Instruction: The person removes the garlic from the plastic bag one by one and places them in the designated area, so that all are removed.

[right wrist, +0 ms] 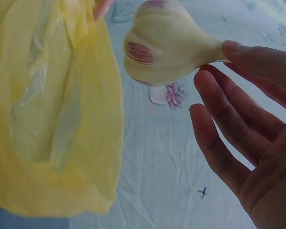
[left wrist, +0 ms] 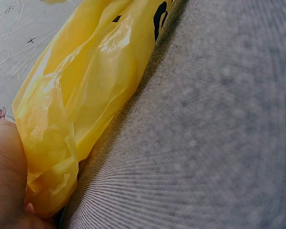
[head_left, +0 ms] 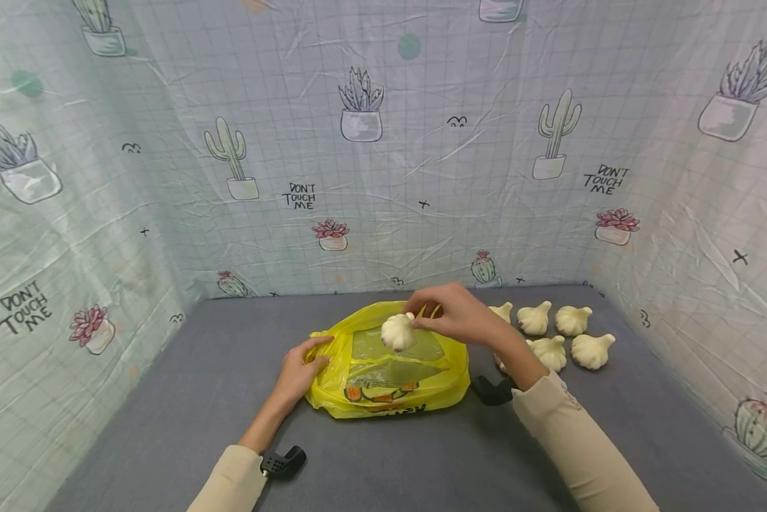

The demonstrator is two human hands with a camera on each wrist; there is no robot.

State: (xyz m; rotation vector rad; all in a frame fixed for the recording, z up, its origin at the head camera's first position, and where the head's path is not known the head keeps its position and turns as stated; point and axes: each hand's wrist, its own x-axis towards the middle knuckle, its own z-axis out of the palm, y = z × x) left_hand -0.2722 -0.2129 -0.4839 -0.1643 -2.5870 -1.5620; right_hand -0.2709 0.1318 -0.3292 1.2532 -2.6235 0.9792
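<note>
My right hand (head_left: 456, 313) pinches a garlic bulb (head_left: 398, 332) by its stem, above the mouth of a yellow plastic bag (head_left: 332, 384). In the right wrist view the bulb (right wrist: 164, 45) is cream with purple streaks, held between thumb and fingertips, apart from the bag (right wrist: 102, 157). With my left hand (head_left: 298, 370) I hold the bag's left edge; in the left wrist view the thumb (left wrist: 7, 167) lies against the crumpled yellow plastic (left wrist: 52, 143). The bag lies on its base with its opening spread, showing a greenish inside.
Several more garlic bulbs (head_left: 593, 351) sit in rows on the grey table (head_left: 229, 341) at the right, some partly hidden behind my right forearm. A cactus-print sheet (head_left: 415, 163) encloses the back and both sides.
</note>
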